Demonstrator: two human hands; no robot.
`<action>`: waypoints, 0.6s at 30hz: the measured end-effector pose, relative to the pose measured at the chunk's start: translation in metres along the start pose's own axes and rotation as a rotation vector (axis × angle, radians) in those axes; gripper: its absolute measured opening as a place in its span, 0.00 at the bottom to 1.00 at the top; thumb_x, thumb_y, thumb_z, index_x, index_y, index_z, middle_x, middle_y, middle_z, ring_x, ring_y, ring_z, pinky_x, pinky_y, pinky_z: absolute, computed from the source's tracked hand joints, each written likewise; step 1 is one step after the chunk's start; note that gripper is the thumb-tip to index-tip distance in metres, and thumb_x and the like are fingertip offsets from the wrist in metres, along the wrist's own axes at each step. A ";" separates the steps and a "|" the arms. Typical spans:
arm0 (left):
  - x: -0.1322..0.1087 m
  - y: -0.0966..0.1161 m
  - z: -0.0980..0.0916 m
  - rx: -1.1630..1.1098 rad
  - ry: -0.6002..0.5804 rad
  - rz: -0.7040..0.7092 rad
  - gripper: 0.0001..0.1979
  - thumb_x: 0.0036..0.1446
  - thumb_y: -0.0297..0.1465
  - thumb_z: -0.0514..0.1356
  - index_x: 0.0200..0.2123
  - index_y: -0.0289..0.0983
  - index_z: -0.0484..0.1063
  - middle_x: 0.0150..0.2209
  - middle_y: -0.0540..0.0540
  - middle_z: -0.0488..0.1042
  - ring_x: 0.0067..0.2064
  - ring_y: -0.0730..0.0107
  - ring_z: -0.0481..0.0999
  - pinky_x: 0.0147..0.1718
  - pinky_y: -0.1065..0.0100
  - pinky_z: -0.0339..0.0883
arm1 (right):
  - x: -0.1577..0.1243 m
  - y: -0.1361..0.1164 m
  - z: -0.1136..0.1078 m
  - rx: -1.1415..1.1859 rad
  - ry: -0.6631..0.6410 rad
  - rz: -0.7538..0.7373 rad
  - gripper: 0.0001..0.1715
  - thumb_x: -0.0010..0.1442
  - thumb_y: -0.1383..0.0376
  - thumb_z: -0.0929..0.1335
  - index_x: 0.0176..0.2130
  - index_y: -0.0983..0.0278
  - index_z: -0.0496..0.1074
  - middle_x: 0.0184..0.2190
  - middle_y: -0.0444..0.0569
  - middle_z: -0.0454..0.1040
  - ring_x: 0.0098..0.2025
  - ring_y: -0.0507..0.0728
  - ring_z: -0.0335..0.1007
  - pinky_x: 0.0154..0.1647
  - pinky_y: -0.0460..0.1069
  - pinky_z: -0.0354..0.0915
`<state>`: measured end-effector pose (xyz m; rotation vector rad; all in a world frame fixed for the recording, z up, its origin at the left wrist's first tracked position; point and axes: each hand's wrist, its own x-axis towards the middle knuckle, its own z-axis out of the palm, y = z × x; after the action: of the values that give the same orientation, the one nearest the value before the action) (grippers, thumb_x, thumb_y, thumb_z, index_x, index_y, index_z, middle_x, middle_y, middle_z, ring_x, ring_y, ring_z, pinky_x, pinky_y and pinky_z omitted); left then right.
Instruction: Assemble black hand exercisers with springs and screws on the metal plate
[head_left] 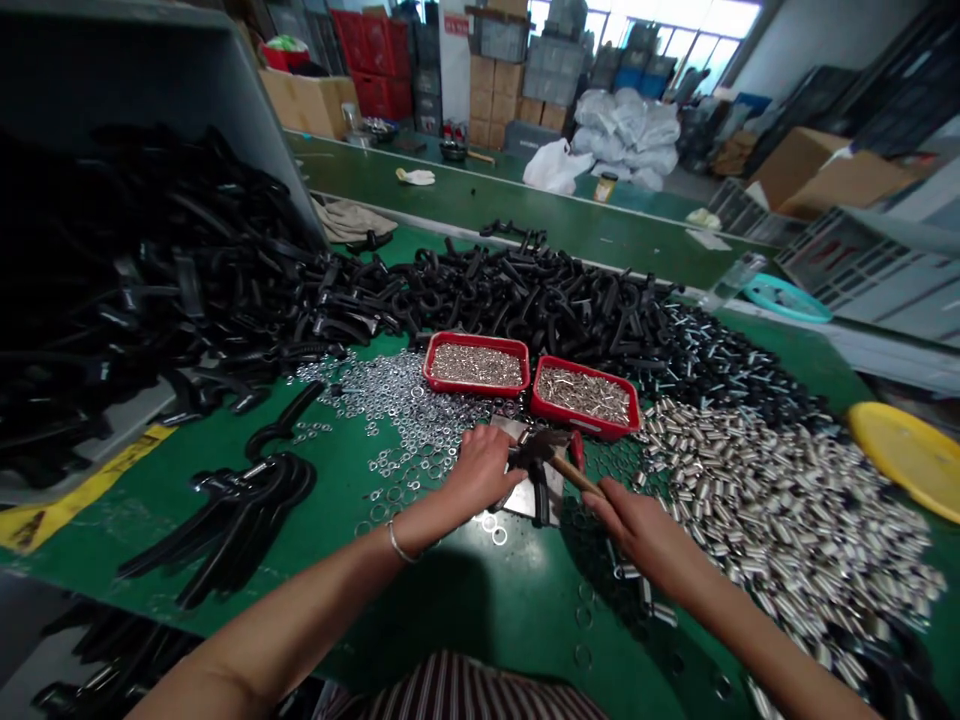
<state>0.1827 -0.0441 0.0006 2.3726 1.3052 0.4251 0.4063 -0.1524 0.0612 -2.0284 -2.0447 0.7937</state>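
Observation:
My right hand (630,520) is closed round the wooden handle of a small hammer (551,452), whose dark head hangs just over a black curved part (540,495). That part lies on a small metal plate (525,480) on the green table. My left hand (480,465), a thin bracelet on its wrist, is closed on the left end of the black part and holds it against the plate. A few loose washers (495,528) lie right in front of the plate.
Two red trays (475,364) (586,397) of small metal pieces stand behind the plate. Black curved parts (525,290) are heaped behind and at left, spilling from a grey bin (150,90). Silver sleeves (787,510) cover the right. A yellow dish (907,455) sits far right.

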 end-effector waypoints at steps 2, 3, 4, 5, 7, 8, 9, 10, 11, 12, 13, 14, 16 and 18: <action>0.001 0.002 -0.002 0.011 -0.002 -0.001 0.19 0.55 0.39 0.67 0.45 0.36 0.69 0.46 0.39 0.72 0.51 0.52 0.68 0.50 0.54 0.61 | 0.001 -0.001 0.000 0.012 0.057 -0.006 0.20 0.71 0.49 0.55 0.36 0.58 0.63 0.26 0.47 0.74 0.28 0.59 0.72 0.29 0.49 0.58; 0.001 0.003 -0.002 0.013 -0.006 -0.005 0.18 0.54 0.39 0.67 0.44 0.36 0.69 0.46 0.39 0.72 0.51 0.52 0.68 0.50 0.54 0.61 | 0.002 -0.001 0.001 -0.008 0.074 0.007 0.20 0.71 0.50 0.56 0.36 0.59 0.63 0.25 0.47 0.74 0.27 0.59 0.72 0.28 0.49 0.58; 0.001 0.003 -0.003 0.012 -0.011 -0.010 0.18 0.54 0.39 0.67 0.44 0.36 0.69 0.46 0.40 0.72 0.51 0.52 0.68 0.50 0.54 0.61 | 0.004 0.000 0.002 -0.031 0.073 0.018 0.19 0.71 0.50 0.56 0.36 0.59 0.64 0.25 0.48 0.74 0.26 0.59 0.72 0.27 0.49 0.57; 0.002 0.004 -0.004 0.013 -0.018 -0.015 0.18 0.54 0.38 0.67 0.44 0.37 0.69 0.46 0.40 0.72 0.50 0.52 0.68 0.50 0.54 0.61 | 0.006 0.002 0.002 -0.044 0.050 0.018 0.19 0.70 0.50 0.57 0.36 0.59 0.64 0.25 0.48 0.74 0.26 0.59 0.72 0.27 0.49 0.57; 0.002 0.004 -0.004 0.028 -0.026 -0.020 0.18 0.55 0.38 0.67 0.44 0.36 0.69 0.46 0.40 0.72 0.51 0.51 0.68 0.50 0.53 0.61 | 0.013 0.005 0.000 -0.017 0.005 -0.010 0.20 0.70 0.50 0.57 0.36 0.59 0.66 0.26 0.48 0.75 0.27 0.59 0.72 0.27 0.49 0.58; 0.002 0.005 -0.004 0.040 -0.025 -0.017 0.18 0.55 0.38 0.67 0.45 0.36 0.69 0.46 0.39 0.72 0.51 0.50 0.68 0.50 0.53 0.61 | 0.018 0.006 -0.002 0.016 0.012 -0.027 0.21 0.71 0.50 0.57 0.37 0.59 0.66 0.27 0.48 0.75 0.29 0.59 0.73 0.28 0.49 0.59; 0.002 0.005 -0.004 0.051 -0.023 -0.008 0.19 0.55 0.38 0.67 0.45 0.36 0.69 0.46 0.39 0.72 0.51 0.50 0.68 0.50 0.52 0.61 | 0.023 0.006 -0.005 0.041 0.040 -0.034 0.22 0.71 0.50 0.56 0.38 0.60 0.67 0.28 0.48 0.75 0.30 0.58 0.73 0.30 0.49 0.60; 0.002 0.005 -0.004 0.062 -0.022 0.002 0.19 0.55 0.38 0.66 0.46 0.35 0.69 0.47 0.38 0.72 0.51 0.50 0.68 0.50 0.52 0.61 | 0.029 0.006 -0.008 0.043 0.079 -0.029 0.22 0.71 0.49 0.55 0.38 0.60 0.67 0.28 0.48 0.75 0.30 0.58 0.72 0.30 0.49 0.60; 0.002 0.006 -0.004 0.070 -0.021 0.007 0.19 0.55 0.38 0.66 0.46 0.35 0.69 0.47 0.38 0.72 0.51 0.49 0.68 0.50 0.52 0.62 | 0.036 0.006 -0.011 0.026 0.115 -0.016 0.22 0.71 0.50 0.56 0.38 0.61 0.68 0.28 0.49 0.75 0.30 0.58 0.72 0.30 0.49 0.60; 0.002 0.006 -0.004 0.075 -0.019 0.010 0.18 0.55 0.38 0.66 0.46 0.35 0.69 0.47 0.38 0.72 0.51 0.50 0.68 0.50 0.52 0.62 | 0.041 0.006 -0.013 0.000 0.130 -0.006 0.22 0.70 0.51 0.57 0.38 0.61 0.68 0.28 0.50 0.75 0.30 0.58 0.72 0.30 0.50 0.60; 0.002 0.006 -0.004 0.079 -0.019 0.009 0.18 0.56 0.38 0.66 0.46 0.36 0.69 0.46 0.38 0.72 0.51 0.50 0.69 0.50 0.52 0.62 | 0.047 0.006 -0.015 -0.021 0.117 -0.008 0.21 0.70 0.51 0.58 0.37 0.62 0.69 0.27 0.50 0.75 0.29 0.58 0.72 0.30 0.50 0.60; 0.002 0.006 -0.005 0.082 -0.020 0.004 0.18 0.56 0.38 0.66 0.45 0.36 0.69 0.46 0.38 0.73 0.50 0.50 0.69 0.50 0.53 0.62 | 0.051 0.006 -0.017 -0.028 0.092 -0.020 0.21 0.69 0.52 0.58 0.36 0.62 0.70 0.27 0.51 0.75 0.29 0.58 0.71 0.29 0.50 0.60; 0.003 0.005 -0.005 0.084 -0.025 -0.001 0.17 0.56 0.38 0.65 0.45 0.36 0.69 0.46 0.38 0.73 0.50 0.50 0.69 0.50 0.52 0.62 | 0.057 0.009 -0.017 0.010 0.057 -0.055 0.23 0.69 0.51 0.58 0.36 0.62 0.71 0.28 0.51 0.75 0.29 0.58 0.72 0.30 0.50 0.61; 0.002 0.005 -0.005 0.097 -0.022 0.005 0.18 0.56 0.38 0.65 0.45 0.35 0.70 0.46 0.38 0.73 0.50 0.50 0.69 0.50 0.52 0.62 | 0.059 0.013 -0.013 0.043 0.084 -0.064 0.23 0.70 0.50 0.57 0.37 0.61 0.70 0.29 0.50 0.76 0.31 0.59 0.72 0.32 0.50 0.63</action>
<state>0.1858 -0.0436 0.0074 2.4528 1.3385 0.3443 0.4202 -0.0928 0.0514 -1.9299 -2.0177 0.7213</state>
